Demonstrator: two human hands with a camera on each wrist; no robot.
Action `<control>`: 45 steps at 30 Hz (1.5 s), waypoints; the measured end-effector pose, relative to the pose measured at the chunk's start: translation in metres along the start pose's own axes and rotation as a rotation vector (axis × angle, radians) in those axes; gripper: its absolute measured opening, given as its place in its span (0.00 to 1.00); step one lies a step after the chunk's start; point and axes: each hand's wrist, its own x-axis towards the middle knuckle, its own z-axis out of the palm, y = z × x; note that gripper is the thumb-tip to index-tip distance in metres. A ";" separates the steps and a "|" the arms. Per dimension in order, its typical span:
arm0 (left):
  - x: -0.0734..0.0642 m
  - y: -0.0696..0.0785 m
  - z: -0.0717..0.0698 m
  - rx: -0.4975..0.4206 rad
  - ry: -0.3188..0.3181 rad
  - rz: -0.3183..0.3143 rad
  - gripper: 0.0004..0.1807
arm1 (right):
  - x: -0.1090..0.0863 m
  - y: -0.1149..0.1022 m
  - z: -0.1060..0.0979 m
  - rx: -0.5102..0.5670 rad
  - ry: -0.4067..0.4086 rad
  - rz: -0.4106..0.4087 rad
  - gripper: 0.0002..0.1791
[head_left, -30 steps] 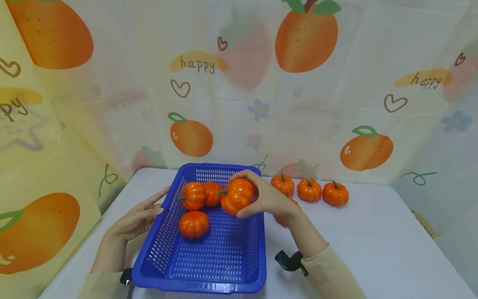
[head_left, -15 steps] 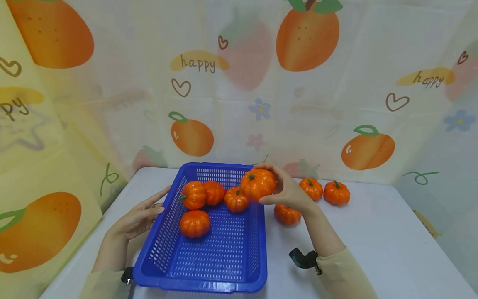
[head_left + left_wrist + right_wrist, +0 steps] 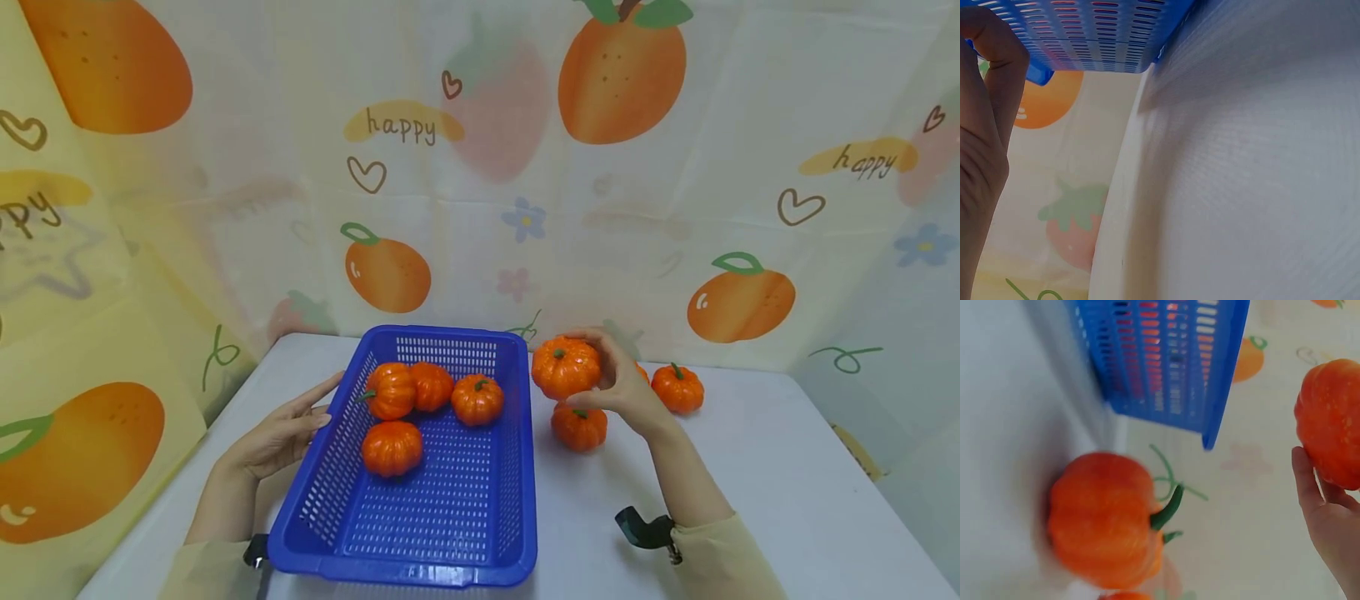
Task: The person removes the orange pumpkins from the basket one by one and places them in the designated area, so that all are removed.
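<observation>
An orange pumpkin with a short green stem (image 3: 566,368) is held in my right hand (image 3: 624,385), just beyond the right rim of the blue plastic basket (image 3: 420,573). The right wrist view shows the fingertips against the held pumpkin (image 3: 1334,428). Below it, another pumpkin (image 3: 579,427) sits on the table. Several pumpkins lie at the basket's far end, among them one near the right wall (image 3: 477,400) and one nearer the front (image 3: 392,449). My left hand (image 3: 273,437) touches the basket's left side with fairly straight fingers; some fingertips are hidden.
One pumpkin (image 3: 678,388) stands farther right on the white table (image 3: 757,483), with another mostly hidden behind my right hand. A fruit-printed cloth (image 3: 465,250) hangs behind the table. Dark wrist mounts (image 3: 647,531) stick out at the sleeves.
My right hand has carried the held pumpkin rightward from above the basket to outside its rim, uncovering a pumpkin inside. My left hand and the basket have stayed in place.
</observation>
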 end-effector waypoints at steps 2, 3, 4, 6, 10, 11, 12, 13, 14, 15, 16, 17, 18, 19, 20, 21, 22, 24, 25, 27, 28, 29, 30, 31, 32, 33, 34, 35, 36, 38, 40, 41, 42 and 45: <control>0.000 0.000 0.001 -0.003 -0.004 0.001 0.36 | -0.004 0.004 -0.006 0.004 0.022 0.003 0.42; 0.000 0.000 0.001 -0.006 -0.006 0.000 0.36 | -0.007 0.006 -0.009 -0.001 0.037 0.011 0.42; 0.000 0.000 0.001 -0.008 -0.009 -0.001 0.36 | -0.010 0.008 -0.012 -0.006 0.053 0.022 0.42; 0.000 0.000 0.001 -0.013 -0.015 0.000 0.36 | -0.015 0.013 -0.018 -0.019 0.090 0.047 0.42; 0.000 0.000 0.001 -0.028 -0.021 0.003 0.36 | -0.025 0.020 -0.031 -0.029 0.154 0.084 0.40; 0.000 0.001 0.001 -0.030 -0.022 0.004 0.36 | -0.027 0.022 -0.034 -0.027 0.171 0.090 0.40; 0.000 0.001 0.001 -0.032 -0.024 0.004 0.36 | -0.030 0.023 -0.036 -0.025 0.187 0.093 0.39; 0.000 0.001 0.001 -0.034 -0.025 0.004 0.36 | -0.032 0.025 -0.039 -0.019 0.202 0.099 0.39; 0.000 0.001 0.000 -0.034 -0.026 0.004 0.36 | -0.034 0.027 -0.041 -0.018 0.217 0.104 0.39; 0.000 0.001 0.001 -0.034 -0.027 0.003 0.36 | -0.036 0.029 -0.043 -0.016 0.231 0.115 0.39; 0.000 0.001 0.001 -0.033 -0.028 0.002 0.36 | -0.038 0.031 -0.045 -0.016 0.241 0.125 0.39; -0.001 0.001 0.000 -0.032 -0.029 0.001 0.36 | -0.041 0.033 -0.046 -0.023 0.252 0.135 0.39; -0.001 0.002 0.000 -0.032 -0.030 0.000 0.36 | -0.043 0.036 -0.048 -0.032 0.263 0.145 0.39; -0.001 0.001 0.000 -0.031 -0.030 0.000 0.36 | -0.045 0.039 -0.049 -0.037 0.271 0.156 0.39; -0.001 0.001 0.000 -0.029 -0.030 0.000 0.36 | -0.047 0.042 -0.051 -0.051 0.279 0.170 0.39; -0.001 0.001 0.000 -0.028 -0.031 0.000 0.36 | -0.049 0.044 -0.053 -0.066 0.286 0.186 0.39; -0.001 0.001 0.000 -0.026 -0.032 0.000 0.36 | -0.051 0.047 -0.055 -0.086 0.292 0.203 0.38; -0.001 0.001 0.000 -0.025 -0.033 0.000 0.36 | -0.055 0.053 -0.059 -0.117 0.300 0.231 0.38; -0.001 0.001 0.000 -0.024 -0.031 0.000 0.36 | -0.057 0.055 -0.061 -0.131 0.300 0.242 0.38; -0.001 0.001 0.000 -0.022 -0.029 -0.002 0.36 | -0.060 0.060 -0.065 -0.151 0.295 0.254 0.38; -0.001 0.001 -0.001 -0.020 -0.027 -0.004 0.36 | -0.061 0.062 -0.066 -0.153 0.291 0.255 0.38; -0.001 0.001 -0.001 -0.019 -0.024 -0.005 0.36 | -0.063 0.064 -0.068 -0.150 0.286 0.255 0.38; -0.001 0.001 -0.001 -0.015 -0.022 -0.006 0.36 | -0.064 0.065 -0.069 -0.146 0.280 0.254 0.39; -0.001 0.001 -0.001 -0.013 -0.020 -0.007 0.36 | -0.066 0.067 -0.071 -0.141 0.275 0.256 0.39; -0.001 0.001 -0.001 -0.011 -0.017 -0.009 0.36 | -0.067 0.068 -0.072 -0.139 0.271 0.259 0.39; -0.001 0.001 -0.001 -0.009 -0.016 -0.009 0.36 | -0.069 0.069 -0.074 -0.138 0.268 0.265 0.39; -0.001 0.001 0.000 -0.007 -0.014 -0.010 0.36 | -0.070 0.070 -0.075 -0.137 0.263 0.271 0.39; -0.001 0.001 0.000 -0.006 -0.014 -0.009 0.36 | -0.072 0.071 -0.076 -0.138 0.258 0.277 0.39; 0.000 0.001 0.000 -0.006 -0.016 -0.008 0.36 | -0.073 0.071 -0.078 -0.140 0.249 0.285 0.39; 0.000 0.001 0.000 -0.010 -0.020 -0.005 0.36 | -0.075 0.073 -0.080 -0.137 0.219 0.293 0.39; 0.000 0.001 0.000 -0.015 -0.024 -0.003 0.36 | -0.076 0.076 -0.081 -0.132 0.188 0.297 0.40; 0.000 0.002 0.000 -0.019 -0.028 -0.001 0.36 | -0.077 0.078 -0.082 -0.138 0.174 0.303 0.40; -0.001 0.002 0.000 -0.021 -0.029 0.000 0.36 | -0.078 0.079 -0.083 -0.143 0.162 0.311 0.41; 0.000 0.001 0.000 -0.019 -0.026 -0.002 0.36 | -0.080 0.084 -0.085 -0.160 0.150 0.334 0.41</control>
